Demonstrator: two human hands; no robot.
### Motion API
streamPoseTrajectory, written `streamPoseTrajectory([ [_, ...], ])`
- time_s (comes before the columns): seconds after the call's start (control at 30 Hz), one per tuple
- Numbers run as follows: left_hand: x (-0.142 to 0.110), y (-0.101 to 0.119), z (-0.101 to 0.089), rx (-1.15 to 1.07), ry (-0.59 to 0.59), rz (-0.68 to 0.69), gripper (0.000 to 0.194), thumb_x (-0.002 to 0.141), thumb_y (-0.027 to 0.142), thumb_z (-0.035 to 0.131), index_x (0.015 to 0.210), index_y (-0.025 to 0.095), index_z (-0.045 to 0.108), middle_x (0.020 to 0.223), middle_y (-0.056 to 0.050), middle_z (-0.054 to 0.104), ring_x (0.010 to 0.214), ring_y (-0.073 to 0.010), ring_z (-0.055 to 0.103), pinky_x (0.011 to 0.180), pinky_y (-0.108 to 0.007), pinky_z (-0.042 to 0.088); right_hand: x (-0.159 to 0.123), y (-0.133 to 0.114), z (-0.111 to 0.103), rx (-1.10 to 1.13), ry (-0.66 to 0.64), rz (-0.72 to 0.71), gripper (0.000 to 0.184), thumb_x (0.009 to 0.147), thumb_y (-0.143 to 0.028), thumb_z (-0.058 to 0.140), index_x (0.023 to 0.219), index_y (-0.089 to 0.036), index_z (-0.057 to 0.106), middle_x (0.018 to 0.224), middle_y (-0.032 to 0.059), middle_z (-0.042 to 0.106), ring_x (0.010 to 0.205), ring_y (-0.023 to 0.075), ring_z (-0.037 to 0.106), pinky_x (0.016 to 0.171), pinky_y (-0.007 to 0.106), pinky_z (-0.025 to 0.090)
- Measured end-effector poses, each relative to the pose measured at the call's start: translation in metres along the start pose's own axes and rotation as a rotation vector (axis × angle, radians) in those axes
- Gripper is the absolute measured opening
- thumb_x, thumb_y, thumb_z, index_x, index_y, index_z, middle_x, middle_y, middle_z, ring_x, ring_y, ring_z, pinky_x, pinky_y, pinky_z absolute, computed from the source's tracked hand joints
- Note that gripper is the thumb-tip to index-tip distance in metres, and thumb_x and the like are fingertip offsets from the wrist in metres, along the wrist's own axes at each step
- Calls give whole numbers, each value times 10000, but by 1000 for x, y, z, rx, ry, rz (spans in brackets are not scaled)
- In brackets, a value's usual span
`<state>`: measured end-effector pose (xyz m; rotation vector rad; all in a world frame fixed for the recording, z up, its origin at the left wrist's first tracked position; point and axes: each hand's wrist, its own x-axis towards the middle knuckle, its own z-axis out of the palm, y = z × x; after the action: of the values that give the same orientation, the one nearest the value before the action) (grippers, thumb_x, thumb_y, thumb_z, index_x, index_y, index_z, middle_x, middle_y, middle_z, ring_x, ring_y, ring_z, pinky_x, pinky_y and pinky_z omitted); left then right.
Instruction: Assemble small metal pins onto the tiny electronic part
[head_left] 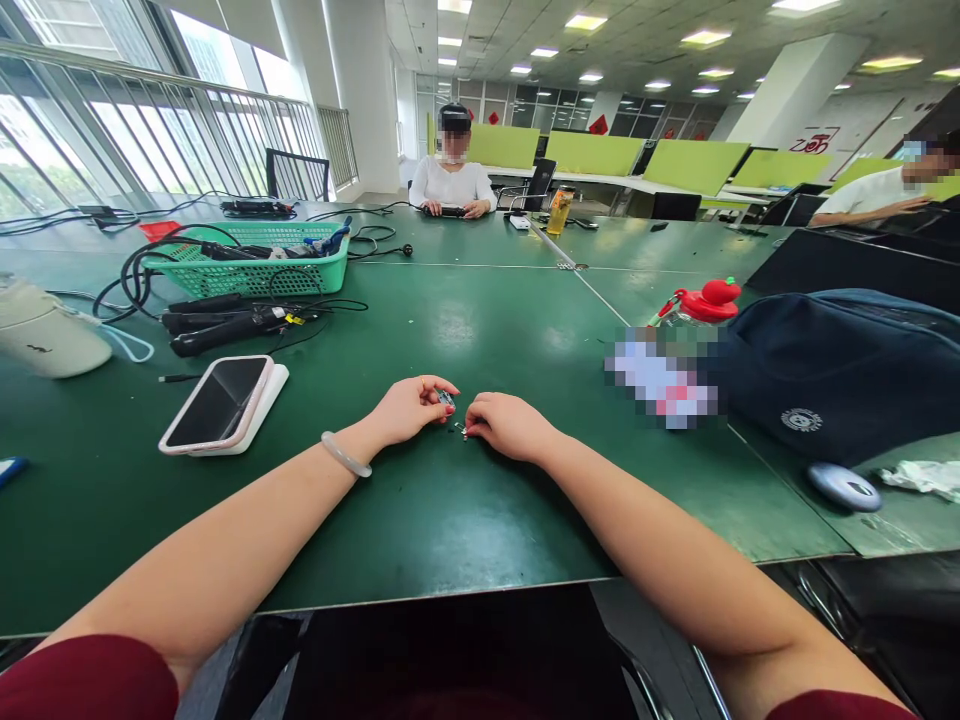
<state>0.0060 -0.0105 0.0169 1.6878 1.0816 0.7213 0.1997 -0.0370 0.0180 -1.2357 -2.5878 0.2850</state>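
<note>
My left hand (411, 408) pinches a small grey metallic-looking piece (446, 401) between thumb and fingers, just above the green table; its exact kind is too small to make out. Close beside it on the right, my right hand (504, 425) has its fingertips pressed together low at the tabletop. Several tiny pale and dark bits (458, 429) lie at those fingertips. Whether the right fingers grip one of them cannot be seen clearly. A narrow gap separates the two hands.
On the green table (360, 530), a phone (221, 400), black cables and a green basket (262, 265) stand left, with a pale bottle (49, 330) farther out. To the right are a red-lidded bottle (709, 300), a dark blue bag (847, 370) and a mouse-like object (845, 487). People sit opposite and far right.
</note>
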Motion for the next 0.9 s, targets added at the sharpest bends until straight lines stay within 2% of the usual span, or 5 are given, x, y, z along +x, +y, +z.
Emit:
streamPoseTrajectory([
  [0.13, 3, -7, -3, -13, 35, 11, 339, 656, 250, 650, 970, 142, 579, 703, -10, 589, 640, -123, 585, 678, -278, 480, -2, 2, 0, -51, -4, -48, 82, 843, -204, 554, 794, -188, 617, 810, 19, 571, 761, 134, 527, 695, 233, 365],
  [0.27, 4, -7, -3, -82, 38, 2, 331, 643, 201, 658, 953, 137, 563, 742, -25, 612, 670, -125, 585, 711, -292, 486, -3, 5, -2, 32, 34, -15, 93, 840, -181, 542, 762, -176, 593, 784, 13, 558, 734, 121, 509, 666, 220, 356],
  [0.43, -1, 1, 2, -61, 24, 69, 289, 656, 180, 638, 927, 147, 545, 816, -26, 622, 748, -123, 580, 759, -279, 466, -1, -2, -2, 215, 264, 46, 70, 826, -154, 527, 780, -173, 576, 735, -5, 543, 673, 104, 474, 635, 211, 354],
  [0.57, -6, 8, 5, -12, -10, 85, 295, 633, 213, 675, 880, 153, 526, 720, 6, 606, 695, -121, 571, 702, -257, 451, 0, -11, 2, 305, 400, 55, 66, 823, -196, 528, 784, -180, 579, 763, -9, 531, 615, 87, 452, 608, 210, 362],
  [0.9, -8, 8, 6, 43, 5, 134, 309, 613, 222, 704, 861, 157, 531, 671, 29, 542, 634, -97, 511, 637, -230, 418, 0, -14, 4, 362, 419, 50, 28, 791, -194, 579, 790, -186, 605, 881, -4, 524, 555, 59, 408, 603, 212, 382],
])
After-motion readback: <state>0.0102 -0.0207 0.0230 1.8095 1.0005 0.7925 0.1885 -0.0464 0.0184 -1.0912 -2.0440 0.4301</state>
